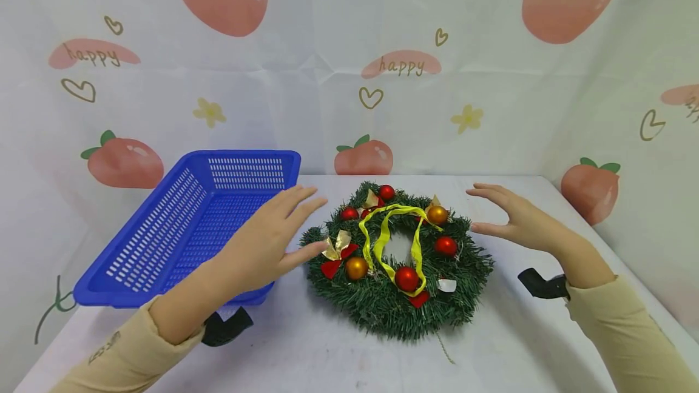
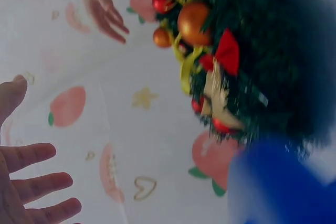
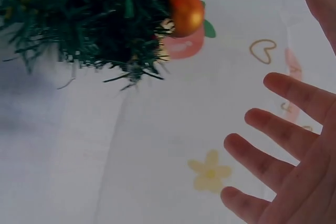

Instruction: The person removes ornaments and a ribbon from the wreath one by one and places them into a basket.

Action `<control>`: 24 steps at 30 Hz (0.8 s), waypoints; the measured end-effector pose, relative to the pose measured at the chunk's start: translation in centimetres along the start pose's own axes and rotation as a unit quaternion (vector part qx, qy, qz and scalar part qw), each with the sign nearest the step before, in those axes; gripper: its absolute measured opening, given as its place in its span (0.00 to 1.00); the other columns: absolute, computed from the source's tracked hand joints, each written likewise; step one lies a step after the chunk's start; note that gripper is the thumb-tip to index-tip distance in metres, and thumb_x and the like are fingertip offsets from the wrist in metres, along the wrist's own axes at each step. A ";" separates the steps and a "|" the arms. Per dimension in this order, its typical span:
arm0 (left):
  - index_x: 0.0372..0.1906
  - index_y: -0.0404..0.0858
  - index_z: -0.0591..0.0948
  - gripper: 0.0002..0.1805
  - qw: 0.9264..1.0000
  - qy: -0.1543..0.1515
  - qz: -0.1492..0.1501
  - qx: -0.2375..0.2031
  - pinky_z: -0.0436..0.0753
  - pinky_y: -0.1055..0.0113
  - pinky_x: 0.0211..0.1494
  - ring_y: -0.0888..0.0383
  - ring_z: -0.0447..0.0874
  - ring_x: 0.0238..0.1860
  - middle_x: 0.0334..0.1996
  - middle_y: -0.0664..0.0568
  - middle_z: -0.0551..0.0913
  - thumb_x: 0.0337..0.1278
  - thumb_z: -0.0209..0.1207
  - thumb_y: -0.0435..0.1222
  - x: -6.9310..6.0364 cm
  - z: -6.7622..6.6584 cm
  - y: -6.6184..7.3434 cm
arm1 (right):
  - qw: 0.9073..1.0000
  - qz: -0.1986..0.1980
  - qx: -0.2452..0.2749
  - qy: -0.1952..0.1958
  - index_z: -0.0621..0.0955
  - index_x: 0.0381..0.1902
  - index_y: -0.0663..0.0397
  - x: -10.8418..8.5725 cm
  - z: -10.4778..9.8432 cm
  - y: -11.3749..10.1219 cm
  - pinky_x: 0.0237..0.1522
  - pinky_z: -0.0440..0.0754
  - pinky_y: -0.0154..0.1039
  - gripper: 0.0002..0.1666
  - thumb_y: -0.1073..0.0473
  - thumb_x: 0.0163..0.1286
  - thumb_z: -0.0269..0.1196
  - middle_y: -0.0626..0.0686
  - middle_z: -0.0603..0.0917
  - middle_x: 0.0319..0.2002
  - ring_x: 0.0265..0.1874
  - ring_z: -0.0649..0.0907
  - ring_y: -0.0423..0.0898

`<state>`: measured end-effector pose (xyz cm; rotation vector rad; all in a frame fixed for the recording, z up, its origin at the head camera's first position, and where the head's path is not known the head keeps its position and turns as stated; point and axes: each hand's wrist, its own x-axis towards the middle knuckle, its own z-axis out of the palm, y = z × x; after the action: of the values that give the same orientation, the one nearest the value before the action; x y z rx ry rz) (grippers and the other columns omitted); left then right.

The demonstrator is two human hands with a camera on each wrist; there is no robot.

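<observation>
A green wreath [image 1: 409, 314] with red and orange balls, bows and a yellow ribbon [image 1: 384, 235] lies on the white table. At its left, the left hand [image 1: 262, 241] hovers with fingers spread, holding nothing. The right hand [image 1: 519, 220] hangs in the air at its right, fingers extended and apart, also without anything in it. The left wrist view shows the wreath [image 2: 262, 51] beyond the left hand [image 2: 31, 177], and the right hand [image 2: 102, 9] farther off. In the right wrist view, the wreath [image 3: 94, 24] is at upper left, separate from the right hand [image 3: 299, 156].
A blue plastic basket [image 1: 188, 159] stands at the left, partly behind the left forearm. A patterned sheet [image 1: 311, 35] hangs behind the table [image 1: 306, 356] and at its sides. A thin green cord [image 1: 57, 302] is at the far left.
</observation>
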<state>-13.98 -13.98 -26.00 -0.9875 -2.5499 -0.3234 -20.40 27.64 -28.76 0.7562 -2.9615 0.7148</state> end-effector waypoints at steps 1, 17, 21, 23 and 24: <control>0.65 0.38 0.68 0.35 1.000 -0.001 0.010 0.001 0.68 0.46 0.66 0.42 0.64 0.67 0.65 0.40 0.68 0.63 0.45 0.59 0.0 0.4 0.3 | 1.000 -0.004 0.005 0.000 0.66 0.66 0.57 0.0 0.3 0.2 0.59 0.62 0.66 0.40 0.48 0.61 0.65 0.64 0.60 0.69 0.67 0.61 0.66; 0.57 0.40 0.75 0.27 0.996 -0.049 0.072 -0.033 0.75 0.55 0.62 0.50 0.76 0.59 0.56 0.47 0.77 0.59 0.56 0.52 -0.2 6.4 3.1 | 0.996 -0.041 0.054 -0.062 0.63 0.66 0.59 0.1 4.1 2.8 0.58 0.58 0.72 0.51 0.50 0.48 0.73 0.69 0.56 0.69 0.67 0.56 0.71; 0.57 0.41 0.75 0.25 0.995 -0.072 0.043 -0.061 0.75 0.56 0.62 0.52 0.76 0.58 0.55 0.50 0.77 0.60 0.56 0.50 -0.2 7.2 3.3 | 0.995 -0.046 0.067 -0.066 0.62 0.66 0.61 0.1 4.5 3.1 0.57 0.57 0.73 0.53 0.50 0.47 0.74 0.71 0.55 0.69 0.66 0.55 0.73; 0.57 0.42 0.75 0.24 0.994 -0.072 0.028 -0.071 0.76 0.57 0.61 0.53 0.76 0.58 0.54 0.51 0.77 0.60 0.56 0.50 -0.2 7.6 3.3 | 0.994 -0.050 0.071 -0.066 0.61 0.67 0.63 0.1 4.7 3.2 0.57 0.58 0.73 0.54 0.51 0.47 0.74 0.71 0.55 0.69 0.66 0.56 0.73; 0.56 0.43 0.75 0.23 0.994 -0.069 0.022 -0.076 0.76 0.58 0.60 0.53 0.76 0.58 0.54 0.51 0.77 0.60 0.56 0.50 -0.2 7.8 3.3 | 0.994 -0.053 0.074 -0.066 0.60 0.67 0.63 0.1 4.8 3.2 0.57 0.58 0.73 0.55 0.51 0.47 0.74 0.72 0.55 0.69 0.66 0.56 0.73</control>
<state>-13.64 -9.04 -32.85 -1.1566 -2.6557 -0.4580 -21.39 28.06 -34.40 0.9996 -2.9804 0.9185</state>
